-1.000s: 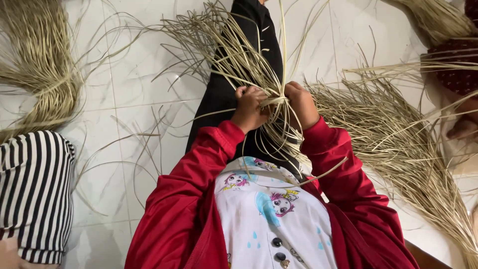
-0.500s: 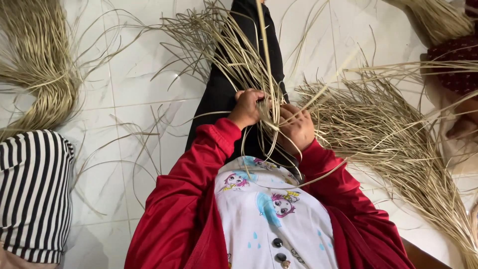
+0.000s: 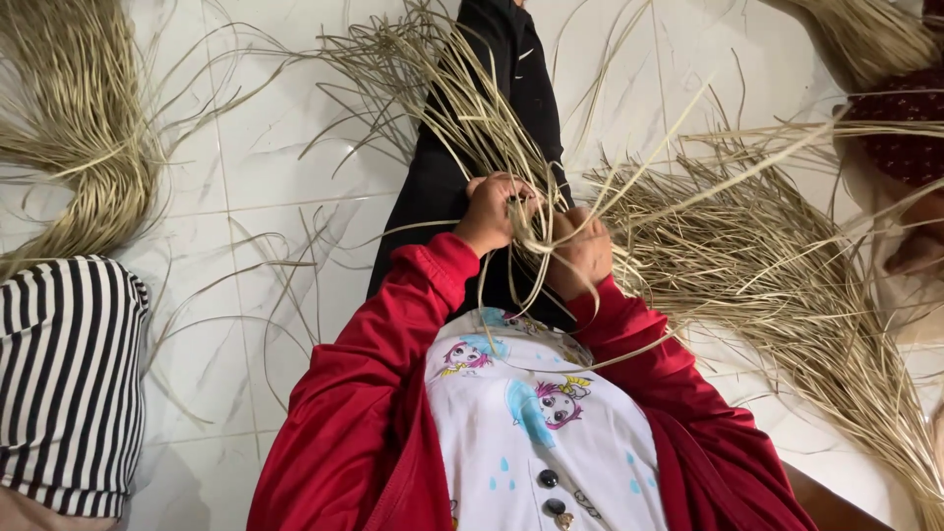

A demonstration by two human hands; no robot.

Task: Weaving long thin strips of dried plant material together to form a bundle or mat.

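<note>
Both fists up close, mid-frame: left hand [image 3: 489,209] clenched on bunch of pale dry straw strips [image 3: 492,128], right hand [image 3: 582,251] curled round same strips just right, wrists bent, over white tile floor [image 3: 246,147].

Both hands, left hand [image 3: 492,211] and right hand [image 3: 582,251], clutch a bunch of straw strands [image 3: 511,147] above the white tiled floor [image 3: 246,177].

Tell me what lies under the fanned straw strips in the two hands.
Under the straw strips lie a black-clad leg and white tiled floor. The crossing point is hidden by the left hand and right hand.
</note>
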